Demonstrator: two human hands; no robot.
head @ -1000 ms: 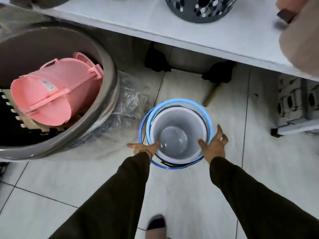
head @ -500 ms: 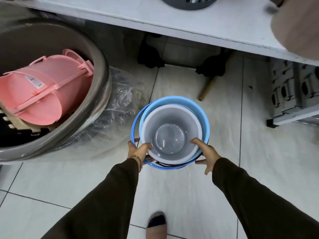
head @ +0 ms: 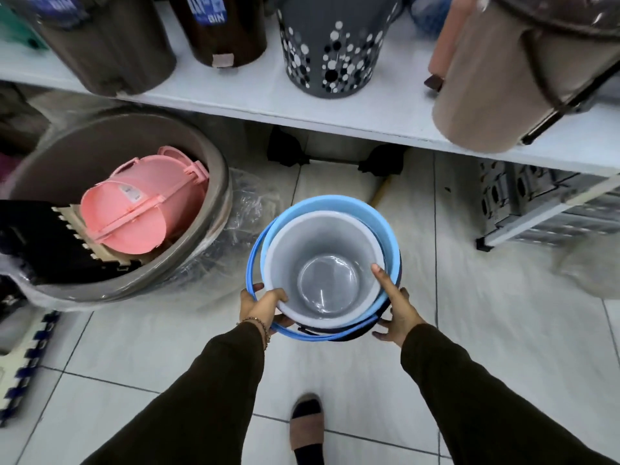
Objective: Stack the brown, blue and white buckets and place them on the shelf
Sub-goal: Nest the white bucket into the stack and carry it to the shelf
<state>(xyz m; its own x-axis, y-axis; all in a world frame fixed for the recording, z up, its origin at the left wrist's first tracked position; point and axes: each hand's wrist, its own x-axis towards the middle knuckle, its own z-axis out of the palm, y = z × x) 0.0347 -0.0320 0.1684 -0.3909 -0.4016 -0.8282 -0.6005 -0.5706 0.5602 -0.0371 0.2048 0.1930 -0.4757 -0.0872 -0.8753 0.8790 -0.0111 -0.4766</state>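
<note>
Over a pale tiled floor [head: 486, 330], the left hand [head: 261, 305] and right hand [head: 396, 307] clasp the rims of the white bucket [head: 322, 266] nested in the blue bucket [head: 365, 214]. The white shelf [head: 268, 92] just ahead carries dark bins and a dotted grey basket [head: 330, 45]. A big grey tub [head: 134, 280] stands at the left.

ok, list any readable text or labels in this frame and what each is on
"BIN", seen upside down, on the blue label of the dark brown bin on the shelf.
Blue label on the brown bin at far left: lettering too blurred to read.
White sticker on the pink bucket: print too small to read.
No text shows on the stacked buckets.
</note>
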